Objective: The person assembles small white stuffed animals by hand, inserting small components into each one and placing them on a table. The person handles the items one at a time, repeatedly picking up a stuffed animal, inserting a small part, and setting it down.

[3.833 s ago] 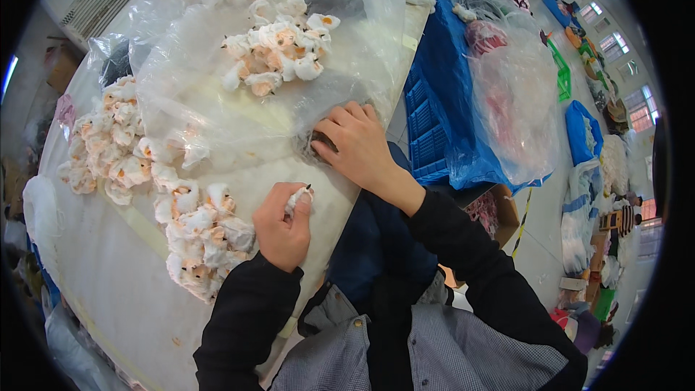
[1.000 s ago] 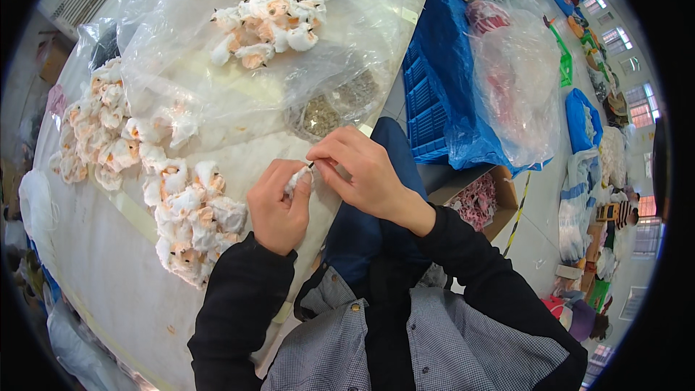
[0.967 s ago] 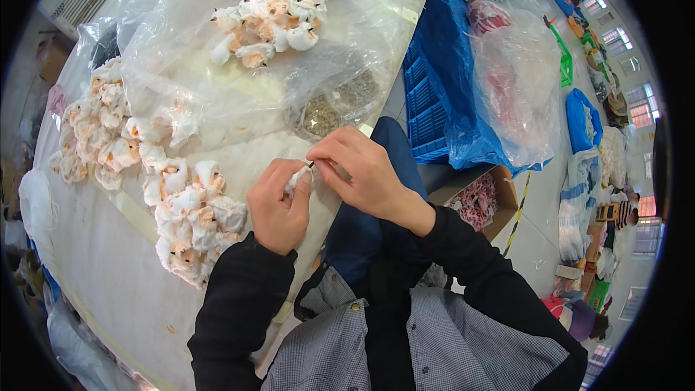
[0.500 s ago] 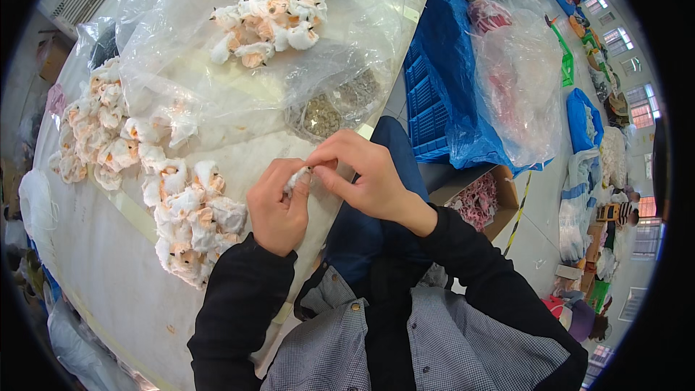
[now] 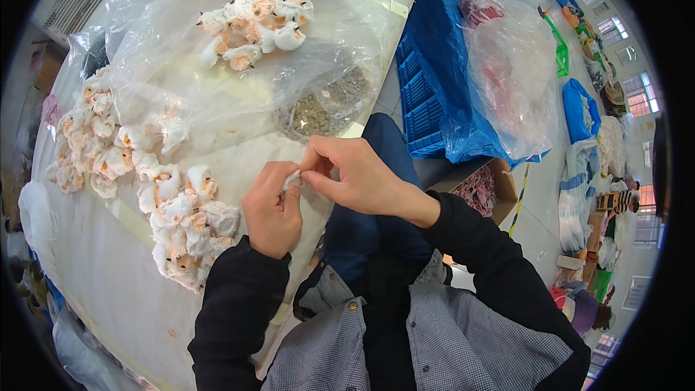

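Note:
My left hand [image 5: 270,211] is closed around a small white plush piece [image 5: 290,180], of which only a fluffy bit shows between thumb and fingers. Thumb and forefinger of my right hand [image 5: 352,176] pinch at the edge of that same piece; whether a smaller part sits in the pinch is hidden. Left of my hands lies a pile of white-and-peach plush pieces [image 5: 190,221], some with dark spots. Another heap of plush pieces [image 5: 257,18] rests on clear plastic farther off. Just beyond my hands, a clear bag [image 5: 315,114] holds small brownish-grey parts.
The pale table [image 5: 108,275] ends along my right side. Beyond its edge stand a blue crate [image 5: 421,112] draped with blue plastic and a cardboard box [image 5: 507,187] of pink scraps [image 5: 478,192]. Clear plastic sheeting [image 5: 210,94] covers the table's far part. A person [image 5: 590,311] is at the far right.
The view has shifted slightly, so the table things sit a little farther left. My right fingertips have closed in against the plush piece, and its dark spot no longer shows.

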A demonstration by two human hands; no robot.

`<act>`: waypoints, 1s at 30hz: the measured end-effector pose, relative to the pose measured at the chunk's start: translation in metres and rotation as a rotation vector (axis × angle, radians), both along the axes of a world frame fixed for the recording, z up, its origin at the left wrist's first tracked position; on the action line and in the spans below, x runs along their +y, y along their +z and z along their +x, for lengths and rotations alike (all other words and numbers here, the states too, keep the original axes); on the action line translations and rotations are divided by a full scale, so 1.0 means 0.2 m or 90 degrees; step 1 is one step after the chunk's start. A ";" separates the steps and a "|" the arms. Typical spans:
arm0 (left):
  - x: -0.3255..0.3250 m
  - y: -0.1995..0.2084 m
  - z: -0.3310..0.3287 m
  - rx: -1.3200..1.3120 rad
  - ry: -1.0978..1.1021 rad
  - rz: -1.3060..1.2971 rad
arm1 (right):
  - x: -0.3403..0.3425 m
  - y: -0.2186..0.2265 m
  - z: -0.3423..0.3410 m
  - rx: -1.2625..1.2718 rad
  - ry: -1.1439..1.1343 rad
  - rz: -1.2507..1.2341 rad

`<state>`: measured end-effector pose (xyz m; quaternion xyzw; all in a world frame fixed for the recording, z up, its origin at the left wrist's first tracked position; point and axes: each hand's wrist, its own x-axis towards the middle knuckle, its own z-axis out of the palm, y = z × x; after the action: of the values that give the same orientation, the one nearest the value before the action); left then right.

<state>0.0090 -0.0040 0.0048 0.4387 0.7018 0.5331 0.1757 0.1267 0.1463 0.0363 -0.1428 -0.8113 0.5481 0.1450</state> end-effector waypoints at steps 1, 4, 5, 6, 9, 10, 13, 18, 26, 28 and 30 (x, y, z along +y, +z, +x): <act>0.00 0.01 0.00 -0.004 0.000 -0.011 | -0.01 0.00 0.00 -0.002 -0.008 0.013; 0.00 0.00 0.00 0.007 0.004 -0.012 | -0.03 -0.02 -0.01 0.011 -0.029 0.089; 0.00 0.00 0.00 0.015 0.007 -0.007 | -0.04 -0.02 -0.01 0.017 -0.034 0.096; 0.00 0.00 0.00 0.016 0.007 -0.010 | -0.04 -0.02 -0.01 0.023 -0.038 0.103; 0.01 0.01 0.00 0.021 0.009 -0.018 | -0.06 -0.02 -0.02 0.041 -0.046 0.149; 0.01 0.01 0.00 0.024 0.011 -0.021 | -0.06 -0.03 -0.02 0.047 -0.048 0.169; 0.00 0.01 0.01 0.031 0.012 -0.026 | -0.07 -0.04 -0.02 0.058 -0.051 0.151; 0.00 0.00 0.01 0.048 0.009 -0.009 | -0.07 -0.07 -0.02 0.075 -0.043 0.175; 0.00 0.01 0.01 0.057 0.008 -0.011 | -0.06 -0.06 0.00 0.043 -0.024 0.137; 0.00 0.00 0.01 0.058 0.008 -0.012 | -0.05 -0.05 0.01 0.030 -0.017 0.111; 0.00 0.00 0.01 0.063 0.005 -0.012 | -0.05 -0.06 0.02 0.042 -0.019 0.146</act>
<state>0.0104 -0.0047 0.0046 0.4602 0.7162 0.5048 0.1429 0.1312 0.1361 0.0251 -0.1189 -0.8612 0.4540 0.1950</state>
